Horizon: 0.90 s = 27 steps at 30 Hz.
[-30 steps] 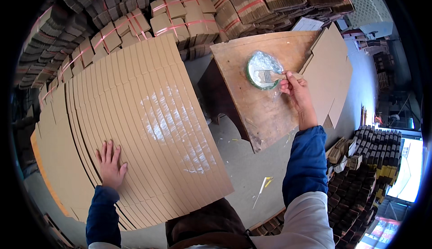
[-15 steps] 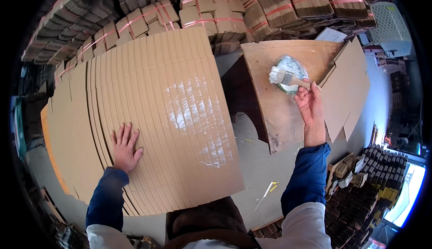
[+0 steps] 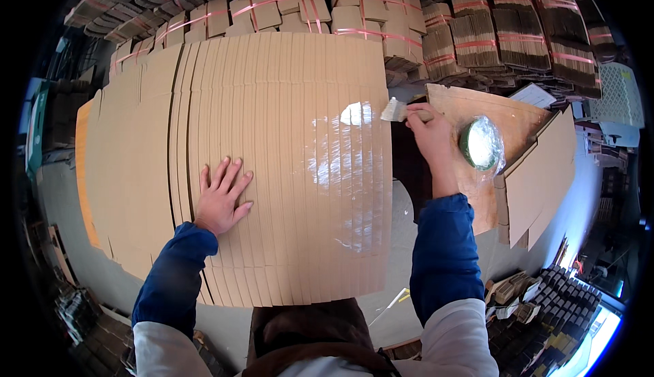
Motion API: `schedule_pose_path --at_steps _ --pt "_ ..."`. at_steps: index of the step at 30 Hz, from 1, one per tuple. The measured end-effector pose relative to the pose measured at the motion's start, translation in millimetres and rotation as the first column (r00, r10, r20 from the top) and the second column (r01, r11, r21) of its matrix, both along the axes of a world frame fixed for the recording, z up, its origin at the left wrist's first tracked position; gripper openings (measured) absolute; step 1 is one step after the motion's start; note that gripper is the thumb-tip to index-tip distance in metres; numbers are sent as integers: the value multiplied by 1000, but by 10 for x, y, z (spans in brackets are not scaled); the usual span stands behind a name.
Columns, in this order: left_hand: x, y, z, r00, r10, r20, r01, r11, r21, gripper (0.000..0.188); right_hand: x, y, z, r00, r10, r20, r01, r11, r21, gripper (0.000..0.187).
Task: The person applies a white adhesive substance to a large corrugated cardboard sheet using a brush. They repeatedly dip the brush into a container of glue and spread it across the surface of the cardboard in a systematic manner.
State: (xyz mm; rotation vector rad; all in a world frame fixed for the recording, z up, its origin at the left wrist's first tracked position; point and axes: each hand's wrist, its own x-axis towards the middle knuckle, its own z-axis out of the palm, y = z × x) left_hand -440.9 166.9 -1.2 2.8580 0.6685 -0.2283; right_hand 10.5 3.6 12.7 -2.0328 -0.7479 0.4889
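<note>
Overlapping cardboard sheets (image 3: 272, 138) lie fanned out before me, their edges making a row of narrow strips. My left hand (image 3: 223, 198) rests flat on them with its fingers spread. At the right edge of the sheets my right hand (image 3: 430, 130) grips a flat paintbrush (image 3: 395, 110) by its handle, bristles pointing left. Shiny wet streaks and a thick white patch of glue (image 3: 356, 114) cover the right part of the strips. A green-rimmed bowl (image 3: 479, 144) wrapped in clear plastic, with white stuff inside, stands to the right of my right hand.
The bowl sits on a wooden table (image 3: 446, 101), where more cardboard sheets (image 3: 538, 179) lie at the right. Bundles of folded cardboard (image 3: 361, 12) tied with pink straps line the back. A pale plastic crate (image 3: 615, 97) stands far right, and further stacks (image 3: 565, 309) are at lower right.
My right hand has brought the brush left from the bowl to the cardboard's edge. A thick white patch has appeared on the strips. The whole view has shifted; my left hand stays on the sheets.
</note>
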Motion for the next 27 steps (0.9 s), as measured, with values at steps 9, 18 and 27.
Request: schedule_pose_path --at_steps 9,18,27 --pt "-30 9 -18 999 -4 32 5 1000 -20 69 -213 499 160 984 178 -16 -178 965 -190 25" --pt "-9 7 0 1000 4 9 -4 999 -35 70 -166 770 166 967 235 -101 -250 951 -179 24" --pt "10 -1 3 1000 11 -8 -11 999 -37 67 -30 972 218 979 204 -26 -204 947 -247 28"
